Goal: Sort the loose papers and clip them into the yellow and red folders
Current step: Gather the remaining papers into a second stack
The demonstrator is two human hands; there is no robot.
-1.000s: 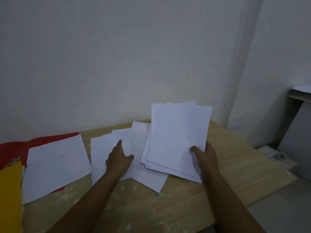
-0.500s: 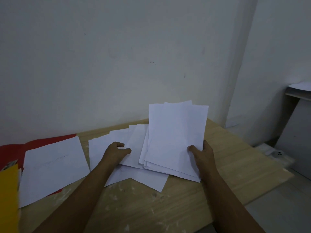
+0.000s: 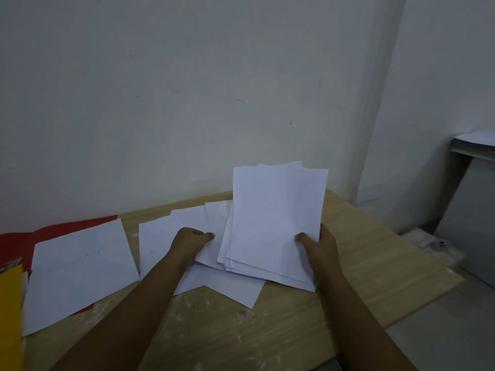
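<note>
My right hand (image 3: pixel 320 246) grips a stack of white papers (image 3: pixel 276 218) by its lower right edge, tilted up off the wooden table (image 3: pixel 361 250). My left hand (image 3: pixel 188 242) is closed on the edge of a loose sheet (image 3: pixel 214 223) in the spread of papers (image 3: pixel 158 242) lying just left of the stack. A single white sheet (image 3: pixel 80 269) lies on the open red folder (image 3: pixel 21 239) at the far left. The yellow folder (image 3: pixel 10 311) shows only as a strip at the left edge.
A white wall runs close behind the table. The table's right edge drops to the floor, where a white power strip (image 3: pixel 439 245) lies. A shelf unit (image 3: pixel 471 153) with paper on top stands at the far right.
My left hand went from lying flat on the spread papers to closing its fingers on one sheet's edge and moving right. The stack in my right hand barely moved.
</note>
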